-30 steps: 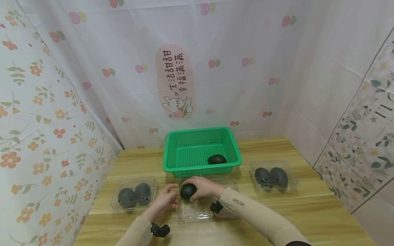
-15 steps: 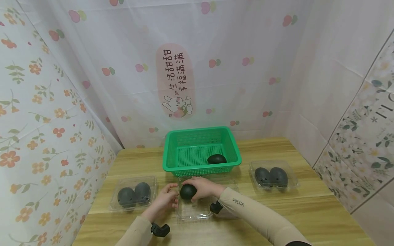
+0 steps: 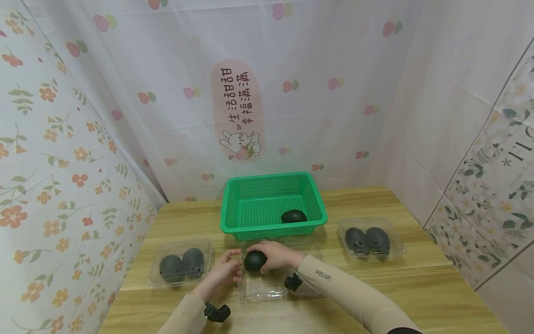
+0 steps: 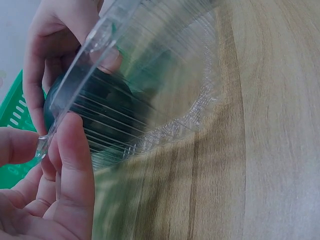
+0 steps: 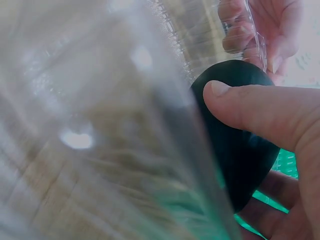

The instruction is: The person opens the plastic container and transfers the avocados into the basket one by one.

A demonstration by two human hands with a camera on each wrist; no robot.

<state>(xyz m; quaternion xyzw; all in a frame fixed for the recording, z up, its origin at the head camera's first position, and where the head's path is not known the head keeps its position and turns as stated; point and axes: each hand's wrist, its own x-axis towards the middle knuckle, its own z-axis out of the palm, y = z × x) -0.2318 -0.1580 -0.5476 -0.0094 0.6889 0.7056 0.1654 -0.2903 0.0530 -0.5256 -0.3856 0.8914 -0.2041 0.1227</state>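
Observation:
My right hand [image 3: 280,256] grips a dark green avocado [image 3: 255,261], with the thumb across its near side in the right wrist view and the fingers round the far side. The avocado is over the left part of an opened clear plastic clamshell box [image 3: 267,293], inside its wall. My left hand [image 3: 226,270] pinches the rim of this clamshell at its left side between thumb and fingers, as the left wrist view shows. Through the ribbed clear wall [image 4: 165,115] the avocado shows dark. The clamshell's other half lies partly hidden under my right forearm.
Behind the clamshell stands a green plastic basket [image 3: 273,229] with one avocado [image 3: 294,216] in it. A closed clamshell [image 3: 156,278] with two avocados lies to the left, and another closed clamshell [image 3: 396,241] with two lies to the right. Printed curtains enclose the wooden table [image 3: 354,297].
Almost nothing differs. My right hand keeps its hold on the avocado, and my left hand stays at the clamshell's rim.

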